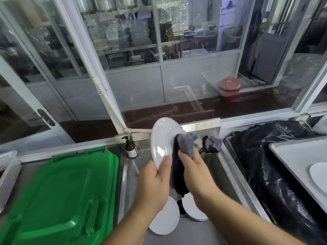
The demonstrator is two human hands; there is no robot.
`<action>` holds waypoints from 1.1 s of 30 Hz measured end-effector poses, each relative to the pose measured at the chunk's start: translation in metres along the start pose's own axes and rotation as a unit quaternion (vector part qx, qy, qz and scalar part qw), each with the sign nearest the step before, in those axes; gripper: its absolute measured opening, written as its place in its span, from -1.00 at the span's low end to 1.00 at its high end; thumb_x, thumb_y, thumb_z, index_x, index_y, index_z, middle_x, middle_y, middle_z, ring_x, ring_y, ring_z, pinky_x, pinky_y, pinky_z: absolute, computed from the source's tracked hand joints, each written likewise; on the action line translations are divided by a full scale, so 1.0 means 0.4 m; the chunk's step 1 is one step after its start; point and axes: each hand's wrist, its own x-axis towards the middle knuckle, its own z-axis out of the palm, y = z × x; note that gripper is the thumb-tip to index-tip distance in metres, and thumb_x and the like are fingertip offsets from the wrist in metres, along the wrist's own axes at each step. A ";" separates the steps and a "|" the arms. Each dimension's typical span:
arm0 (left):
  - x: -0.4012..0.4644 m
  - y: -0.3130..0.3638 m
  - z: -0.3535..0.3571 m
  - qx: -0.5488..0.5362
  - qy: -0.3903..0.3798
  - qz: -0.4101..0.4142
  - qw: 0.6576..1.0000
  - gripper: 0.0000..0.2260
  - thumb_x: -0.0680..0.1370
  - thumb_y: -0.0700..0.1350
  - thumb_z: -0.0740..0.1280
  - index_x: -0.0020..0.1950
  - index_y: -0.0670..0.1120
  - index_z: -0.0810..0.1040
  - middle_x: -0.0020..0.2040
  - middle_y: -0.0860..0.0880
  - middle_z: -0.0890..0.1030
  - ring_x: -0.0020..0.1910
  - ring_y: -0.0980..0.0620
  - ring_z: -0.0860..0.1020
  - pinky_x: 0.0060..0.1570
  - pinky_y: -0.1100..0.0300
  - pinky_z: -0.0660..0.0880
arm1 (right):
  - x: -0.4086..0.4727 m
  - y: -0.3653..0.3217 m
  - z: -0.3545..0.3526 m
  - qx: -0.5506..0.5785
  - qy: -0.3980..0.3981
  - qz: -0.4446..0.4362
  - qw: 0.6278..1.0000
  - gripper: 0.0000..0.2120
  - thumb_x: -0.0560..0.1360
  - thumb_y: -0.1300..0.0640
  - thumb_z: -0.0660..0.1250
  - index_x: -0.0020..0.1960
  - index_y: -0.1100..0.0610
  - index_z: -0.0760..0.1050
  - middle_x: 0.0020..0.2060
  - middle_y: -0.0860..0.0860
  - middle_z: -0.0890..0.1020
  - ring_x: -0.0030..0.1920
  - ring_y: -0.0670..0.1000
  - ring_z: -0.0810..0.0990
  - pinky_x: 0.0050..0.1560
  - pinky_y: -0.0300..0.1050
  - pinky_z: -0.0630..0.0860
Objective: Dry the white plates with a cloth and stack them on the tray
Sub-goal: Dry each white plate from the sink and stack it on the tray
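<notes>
My left hand [154, 181] grips a white plate [161, 140] by its lower rim and holds it tilted on edge above the steel sink. My right hand [192, 172] holds a grey and dark cloth [187, 142] bunched against the plate's inner face. Below my arms, more white plates [166, 220] [192, 207] lie in the sink basin [131, 183]. At the right edge sits a white tray [290, 156] with one white plate [318, 175] lying on it.
A green plastic bin lid [62, 195] fills the counter left of the sink. A brown pump bottle [131, 147] stands at the sink's back corner. A black plastic bag [269, 167] lies between sink and tray. A white perforated basket [8, 174] sits far left. Glass partitions rise behind.
</notes>
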 end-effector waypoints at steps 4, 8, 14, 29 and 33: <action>0.009 -0.012 0.005 -0.042 -0.044 -0.034 0.998 -0.47 0.54 0.38 0.25 0.00 -0.06 0.69 -0.14 -0.14 0.73 -0.18 0.01 0.64 -0.04 -0.23 0.61 | -0.032 0.004 -0.020 -0.048 -0.094 -0.106 0.989 -0.38 0.53 0.02 0.20 0.59 -0.25 0.35 0.54 -0.22 0.44 0.61 -0.14 0.29 0.65 0.14 0.20; -0.001 -0.021 0.005 -0.030 -0.069 -0.018 0.997 -0.52 0.54 0.38 0.23 -0.01 0.00 0.67 -0.15 -0.10 0.73 -0.19 0.06 0.58 -0.08 -0.19 0.60 | 0.019 -0.045 -0.059 -0.169 -0.139 -0.212 0.952 -0.39 0.54 0.08 0.18 0.56 -0.27 0.32 0.54 -0.40 0.29 0.59 -0.40 0.06 0.62 -0.30 0.02; -0.052 -0.003 0.030 0.030 -0.077 0.049 0.995 -0.67 0.57 0.30 0.23 -0.30 0.18 0.48 -0.48 0.20 0.41 -0.45 0.21 0.33 -0.42 0.39 0.25 | 0.101 -0.091 -0.060 -0.152 -0.086 -0.191 0.966 -0.73 0.56 -0.02 0.21 0.14 -0.28 0.60 0.12 -0.26 0.69 0.22 -0.22 0.60 0.32 -0.04 0.49; -0.016 -0.012 -0.009 0.424 -0.170 0.180 0.871 -0.69 0.72 0.03 0.21 0.40 -0.07 0.50 -0.11 0.00 0.62 -0.10 -0.19 0.60 -0.17 -0.03 0.42 | 0.091 -0.065 -0.115 0.203 -0.006 0.213 0.956 -0.81 0.58 0.08 0.28 0.02 0.19 0.58 -0.06 0.19 0.61 -0.01 0.20 0.63 0.16 0.12 0.58; -0.016 -0.019 0.000 0.497 -0.170 0.220 0.822 -0.40 0.69 -0.03 0.23 0.71 0.14 0.12 0.54 0.10 0.50 0.29 -0.08 0.62 0.10 -0.03 0.59 | 0.073 -0.066 -0.157 0.192 -0.070 0.191 0.960 -0.55 0.55 -0.16 0.46 0.18 0.22 0.63 0.04 0.16 0.76 0.07 0.17 0.75 0.27 0.16 0.62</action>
